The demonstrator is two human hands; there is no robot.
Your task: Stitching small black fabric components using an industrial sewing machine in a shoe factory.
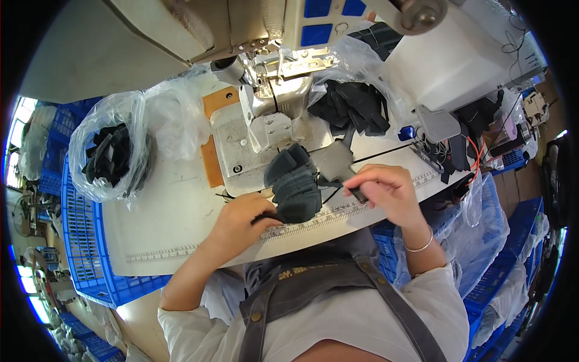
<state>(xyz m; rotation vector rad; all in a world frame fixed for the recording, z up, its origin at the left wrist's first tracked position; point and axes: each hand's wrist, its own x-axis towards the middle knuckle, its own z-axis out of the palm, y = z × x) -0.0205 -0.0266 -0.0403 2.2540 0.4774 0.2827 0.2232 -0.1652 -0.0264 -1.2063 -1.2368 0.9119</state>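
A fanned stack of dark fabric pieces (295, 190) lies on the pale sewing table, just in front of the sewing machine (271, 130). My left hand (244, 220) is at the near left side of the stack, its thumb and fingers closed on the edge of a dark fabric piece. To the right, my right hand (386, 187) pinches the end of another dark piece (359, 194) between thumb and fingers. Beside that end lies a flat grey piece (335, 161), close to the stack; whether it joins what I hold cannot be made out.
A clear plastic bag (90, 175) of black pieces sits at the left. More black pieces (353, 105) are heaped behind, right of the machine. A ruler tape (289, 232) runs along the table's front. Blue crates (87, 241) stand beside the table; an orange cord (476, 154) hangs at the right.
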